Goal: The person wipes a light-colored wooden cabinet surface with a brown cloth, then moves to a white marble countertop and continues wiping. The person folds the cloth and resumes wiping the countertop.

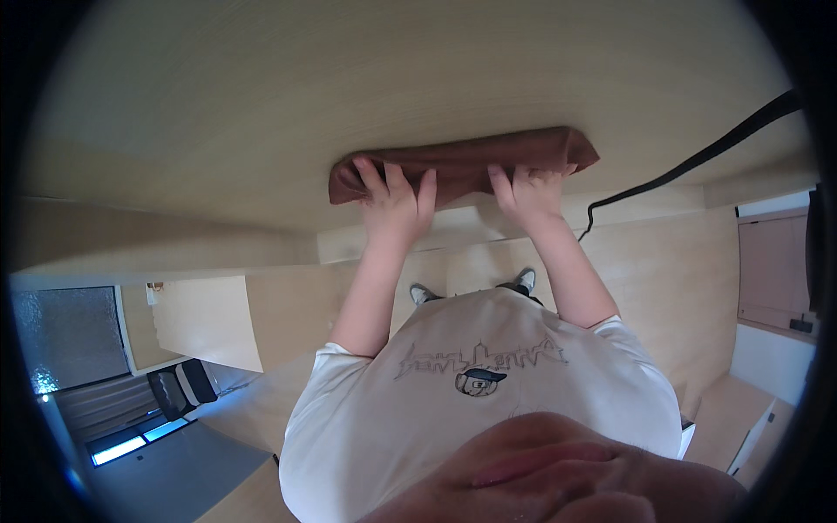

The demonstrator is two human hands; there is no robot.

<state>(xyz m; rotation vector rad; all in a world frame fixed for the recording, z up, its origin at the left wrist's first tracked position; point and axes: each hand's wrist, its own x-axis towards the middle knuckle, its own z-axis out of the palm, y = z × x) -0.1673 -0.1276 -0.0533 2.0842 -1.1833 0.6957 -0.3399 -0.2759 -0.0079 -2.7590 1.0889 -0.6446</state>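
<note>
A reddish-brown cloth [458,153], bunched in folds, lies against a broad pale wood-grain surface [418,72]. My left hand [395,199] holds the cloth near its left end, the fingers spread and partly on top of the fabric. Near the other end my right hand [529,193] presses on it, with the thumb side toward my left hand; some of its fingertips are hidden in the folds. Both thumbs rest at the cloth's lower edge, and a gap separates the two hands.
A black cord or strap [686,157] runs diagonally at the right. Below the surface's edge are my shoes [525,280] on a pale floor [628,261]. A black and white chair-like object [183,389] and a pale panel [209,320] stand at the left, a pinkish door-like panel [771,268] at the right.
</note>
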